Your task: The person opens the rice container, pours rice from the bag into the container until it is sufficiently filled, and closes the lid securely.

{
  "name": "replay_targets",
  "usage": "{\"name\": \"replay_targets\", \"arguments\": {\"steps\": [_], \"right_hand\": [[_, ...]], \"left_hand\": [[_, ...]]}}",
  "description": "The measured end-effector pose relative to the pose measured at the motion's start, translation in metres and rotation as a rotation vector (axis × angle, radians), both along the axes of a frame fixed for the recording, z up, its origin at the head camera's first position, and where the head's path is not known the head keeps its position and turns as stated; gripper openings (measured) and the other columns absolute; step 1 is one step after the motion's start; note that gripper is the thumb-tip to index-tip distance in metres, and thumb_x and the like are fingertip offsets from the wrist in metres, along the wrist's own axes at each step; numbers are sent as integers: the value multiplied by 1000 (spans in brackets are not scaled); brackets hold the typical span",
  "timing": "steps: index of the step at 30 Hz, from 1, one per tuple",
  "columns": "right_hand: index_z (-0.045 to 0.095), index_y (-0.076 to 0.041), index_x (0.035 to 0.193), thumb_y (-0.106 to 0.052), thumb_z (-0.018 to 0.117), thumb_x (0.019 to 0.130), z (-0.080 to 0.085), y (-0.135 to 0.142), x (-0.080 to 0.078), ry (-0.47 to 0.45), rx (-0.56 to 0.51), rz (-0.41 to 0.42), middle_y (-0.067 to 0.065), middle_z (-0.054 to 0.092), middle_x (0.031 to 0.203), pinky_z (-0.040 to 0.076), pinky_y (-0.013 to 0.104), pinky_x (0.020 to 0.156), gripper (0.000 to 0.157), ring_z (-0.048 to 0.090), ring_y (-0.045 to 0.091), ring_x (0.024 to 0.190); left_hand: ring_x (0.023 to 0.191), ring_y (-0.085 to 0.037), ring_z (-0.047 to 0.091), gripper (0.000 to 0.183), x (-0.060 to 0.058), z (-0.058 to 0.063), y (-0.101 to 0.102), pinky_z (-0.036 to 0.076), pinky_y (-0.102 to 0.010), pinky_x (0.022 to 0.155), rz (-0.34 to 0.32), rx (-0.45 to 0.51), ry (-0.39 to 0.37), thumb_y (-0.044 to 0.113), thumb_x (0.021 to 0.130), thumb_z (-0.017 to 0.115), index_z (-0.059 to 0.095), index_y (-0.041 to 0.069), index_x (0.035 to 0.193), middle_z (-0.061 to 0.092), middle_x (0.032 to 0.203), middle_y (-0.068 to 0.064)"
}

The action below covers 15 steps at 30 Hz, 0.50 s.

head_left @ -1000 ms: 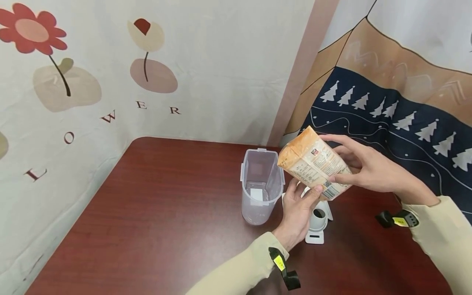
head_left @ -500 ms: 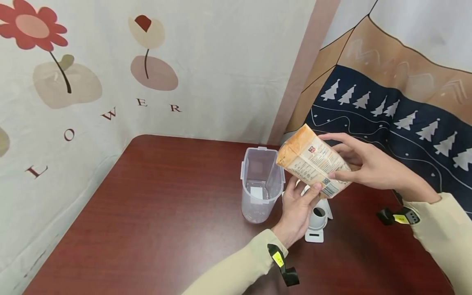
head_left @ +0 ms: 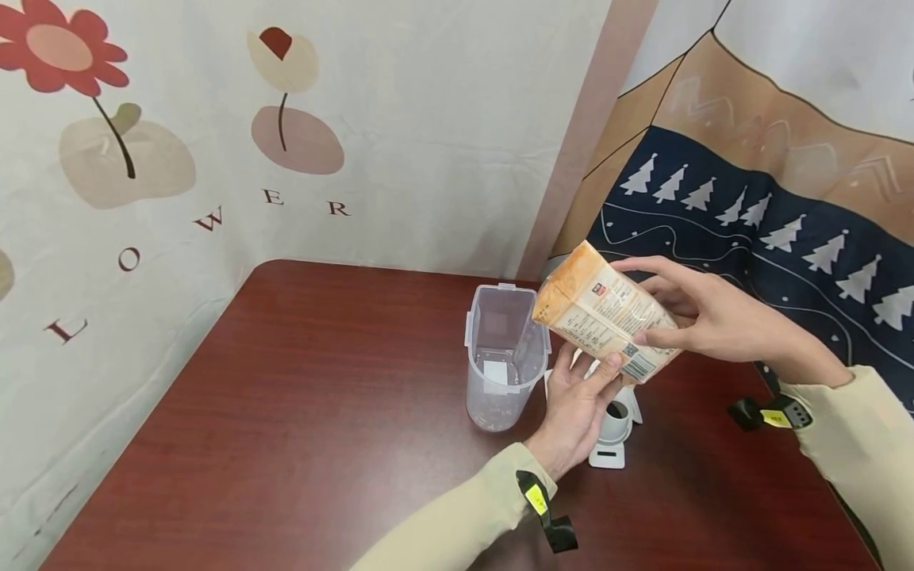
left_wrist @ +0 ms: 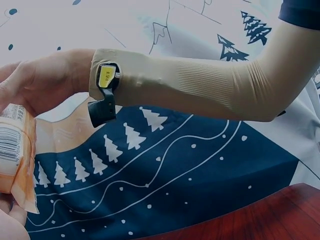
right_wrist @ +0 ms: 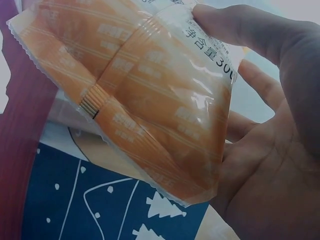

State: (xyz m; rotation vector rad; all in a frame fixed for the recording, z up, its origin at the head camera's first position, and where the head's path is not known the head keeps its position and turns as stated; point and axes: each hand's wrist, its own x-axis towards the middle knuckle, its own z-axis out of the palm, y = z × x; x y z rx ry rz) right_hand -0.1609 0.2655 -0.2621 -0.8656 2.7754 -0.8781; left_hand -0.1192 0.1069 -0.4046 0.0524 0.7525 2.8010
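Both hands hold an orange and cream plastic food packet (head_left: 610,313) above the table, tilted with its orange end up and to the left. My left hand (head_left: 571,416) grips its lower edge, thumb on the printed face. From the right side my right hand (head_left: 685,313) grips the packet, thumb on the face near the barcode. In the right wrist view the packet's folded orange end (right_wrist: 145,110) looks sealed. Just left of the packet stands a clear plastic container (head_left: 493,408), lidless, with a white patch visible at its bottom.
Behind and below the left hand lies a white object (head_left: 608,456) with a round cup-like part, partly hidden. The reddish-brown table (head_left: 321,412) meets a flower-print curtain (head_left: 428,159) at the back. A navy tree-print cloth (head_left: 714,214) hangs at the right.
The packet's orange end has shifted slightly left, toward the container. Both hands keep their hold, with the right hand moving a little along with it.
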Motion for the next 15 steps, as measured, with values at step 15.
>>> {"name": "replay_targets", "arguments": {"steps": [15], "right_hand": [[35, -29, 158, -5, 83, 84, 6, -3, -3, -28, 32, 6, 12, 72, 120, 62, 26, 70, 91, 73, 15, 85]], "left_hand": [[112, -16, 66, 49, 1, 1, 0, 57, -37, 100, -9, 10, -18, -4, 97, 63, 54, 19, 140, 64, 132, -3]]}}
